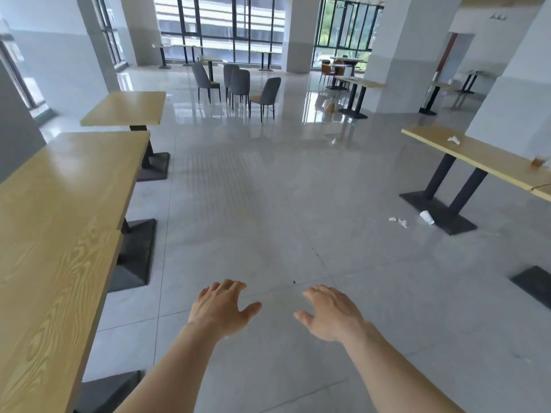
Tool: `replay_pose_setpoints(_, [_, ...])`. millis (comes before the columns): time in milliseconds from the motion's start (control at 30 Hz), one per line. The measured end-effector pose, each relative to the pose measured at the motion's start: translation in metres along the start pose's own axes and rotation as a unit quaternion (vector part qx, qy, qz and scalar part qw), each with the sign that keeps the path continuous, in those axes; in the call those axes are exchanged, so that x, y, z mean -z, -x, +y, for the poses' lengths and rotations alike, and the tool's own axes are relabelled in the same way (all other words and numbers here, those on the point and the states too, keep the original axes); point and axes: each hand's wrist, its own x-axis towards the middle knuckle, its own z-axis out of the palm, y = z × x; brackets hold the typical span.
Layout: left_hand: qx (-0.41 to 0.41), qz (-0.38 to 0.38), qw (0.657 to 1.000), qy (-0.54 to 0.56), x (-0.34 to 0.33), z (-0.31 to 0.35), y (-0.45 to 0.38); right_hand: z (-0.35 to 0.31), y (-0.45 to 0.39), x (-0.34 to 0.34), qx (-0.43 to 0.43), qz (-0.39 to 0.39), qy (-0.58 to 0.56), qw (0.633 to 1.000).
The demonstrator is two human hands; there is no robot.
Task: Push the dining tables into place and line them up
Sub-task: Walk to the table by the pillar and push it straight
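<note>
Three wooden dining tables with dark pedestal bases run along the left side: the nearest table [44,308], the middle table [77,174] touching it end to end, and a farther table [128,107] set apart with a gap. On the right stands another long wooden table [477,153] on two black legs. My left hand [222,307] and my right hand [331,314] hover palm down over the bare floor in the aisle, fingers apart, holding nothing and touching no table.
A white paper cup [427,217] and paper scraps [399,221] lie on the floor by the right table's base. Several grey chairs [238,86] stand in the middle distance. White pillars [405,55] and more tables stand at the back right.
</note>
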Motion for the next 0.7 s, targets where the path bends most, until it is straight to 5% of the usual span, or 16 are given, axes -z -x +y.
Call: replay_pose_setpoints(700, [0.065, 0.041, 0.997, -0.009, 0.174, -0.061, -0.528, 0.009, -0.553, 0.222, 0.079, 0.009, -0.002, 0.997])
